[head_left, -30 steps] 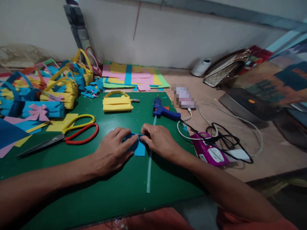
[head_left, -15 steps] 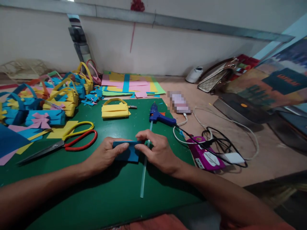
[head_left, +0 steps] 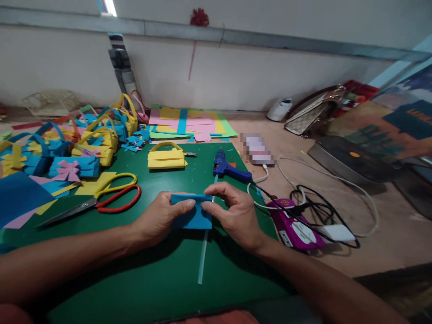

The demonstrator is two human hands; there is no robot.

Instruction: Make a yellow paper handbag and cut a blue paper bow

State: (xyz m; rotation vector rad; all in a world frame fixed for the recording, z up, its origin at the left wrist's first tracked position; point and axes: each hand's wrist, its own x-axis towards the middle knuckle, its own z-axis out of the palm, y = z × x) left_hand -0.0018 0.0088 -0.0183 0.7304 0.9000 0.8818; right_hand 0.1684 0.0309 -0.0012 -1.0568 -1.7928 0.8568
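A blue piece of folded paper is held above the green mat, its top edge showing a fold line. My left hand grips its left side, thumb across the front. My right hand pinches the upper right corner between thumb and fingers. Behind the right hand lies a blue glue gun with a long clear glue stick sticking out toward me. Left of my hands rest scissors with one yellow and one red handle. A small yellow paper bag sits farther back.
Several finished paper bags crowd the left side beside blue paper sheets. Coloured sheets are stacked at the back. On the right are a phone, a purple power strip, tangled cables and a handbag.
The view has shifted slightly, so everything sits a little farther right and lower. Both hands keep hold of the blue paper, whose front face now tilts more toward me.
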